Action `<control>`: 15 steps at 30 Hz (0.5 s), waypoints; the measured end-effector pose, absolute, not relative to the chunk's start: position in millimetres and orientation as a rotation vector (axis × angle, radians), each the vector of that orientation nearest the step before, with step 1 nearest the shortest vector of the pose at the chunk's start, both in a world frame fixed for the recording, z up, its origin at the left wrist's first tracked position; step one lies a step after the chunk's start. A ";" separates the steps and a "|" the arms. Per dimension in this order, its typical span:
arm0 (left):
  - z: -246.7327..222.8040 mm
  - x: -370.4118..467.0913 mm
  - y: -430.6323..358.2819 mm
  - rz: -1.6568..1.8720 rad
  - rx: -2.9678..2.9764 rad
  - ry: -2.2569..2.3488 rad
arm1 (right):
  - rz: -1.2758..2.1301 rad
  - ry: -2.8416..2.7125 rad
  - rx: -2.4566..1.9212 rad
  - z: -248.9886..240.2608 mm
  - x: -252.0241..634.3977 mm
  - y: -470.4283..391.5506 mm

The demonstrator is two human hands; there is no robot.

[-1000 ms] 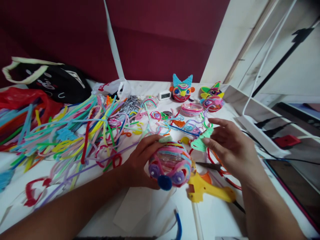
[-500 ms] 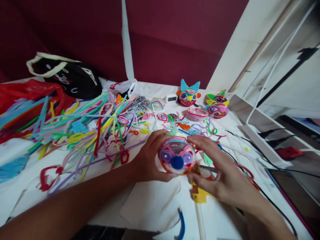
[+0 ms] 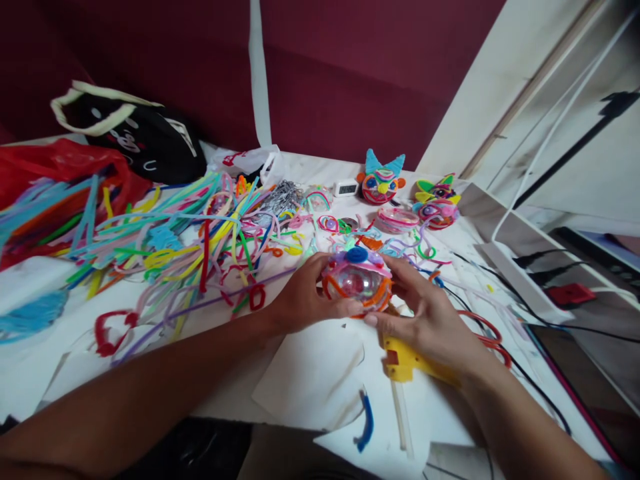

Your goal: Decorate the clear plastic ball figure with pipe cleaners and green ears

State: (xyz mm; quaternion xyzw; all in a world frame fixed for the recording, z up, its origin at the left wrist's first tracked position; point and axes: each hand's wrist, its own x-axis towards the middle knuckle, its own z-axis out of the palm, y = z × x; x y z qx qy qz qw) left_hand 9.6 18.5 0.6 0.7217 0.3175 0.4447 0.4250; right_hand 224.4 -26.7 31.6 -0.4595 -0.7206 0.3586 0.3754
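Observation:
Between my two hands is a clear plastic ball (image 3: 359, 285) trimmed with pipe cleaners, orange along its lower edge and pink and purple on top. A round blue nose (image 3: 357, 255) now points upward on it. My left hand (image 3: 313, 293) wraps its left side, thumb across the lower front. On the right side, the fingers and thumb of my right hand (image 3: 417, 303) close on the ball. Below my right hand lies a yellow glue gun (image 3: 413, 360), partly hidden, with a clear glue stick (image 3: 400, 413) in it. A short blue pipe cleaner (image 3: 367, 420) rests on the white paper.
Heaps of coloured pipe cleaners (image 3: 175, 247) cover the left of the table. At the back stand a decorated ball with blue ears (image 3: 381, 183), another ball with yellow ears (image 3: 437, 203) and a small digital clock (image 3: 345, 189). Right are a power strip (image 3: 530, 287), cables and a tablet (image 3: 580, 393).
The ball has been tipped back in my hands: its face pointed toward me before, and now the blue nose is on top and the clear underside shows. Both hands still hold it.

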 end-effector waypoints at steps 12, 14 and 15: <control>17.5 12.4 15.3 0.950 1.509 0.694 | 1.154 -1.673 -1.147 34.7 219.5 -22.5; 14.6 11.6 17.6 0.940 1.500 0.692 | 1.157 -1.667 -1.152 34.1 219.2 -21.6; 12.6 11.0 18.9 0.933 1.495 0.679 | 1.157 -1.665 -1.153 33.8 219.2 -20.9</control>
